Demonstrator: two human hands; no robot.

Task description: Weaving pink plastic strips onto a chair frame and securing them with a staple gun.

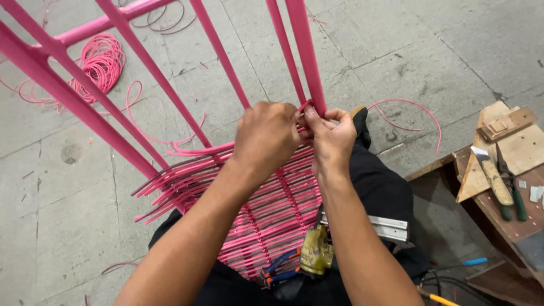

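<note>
Both hands at the pink frame [306,51] — weaving.
Left hand [266,139] and right hand [331,139] pinch a pink cord [303,106] against the upright bar, above the woven seat [272,209].

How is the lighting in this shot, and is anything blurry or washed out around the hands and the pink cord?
Head view: soft, even light with only faint shadows on the concrete floor; no glare. The left hand and right hand look sharp, as do the pink cord and pink frame. The forearms at the bottom edge look stretched by the wide lens; the tools on the wooden bench stay readable.
</note>
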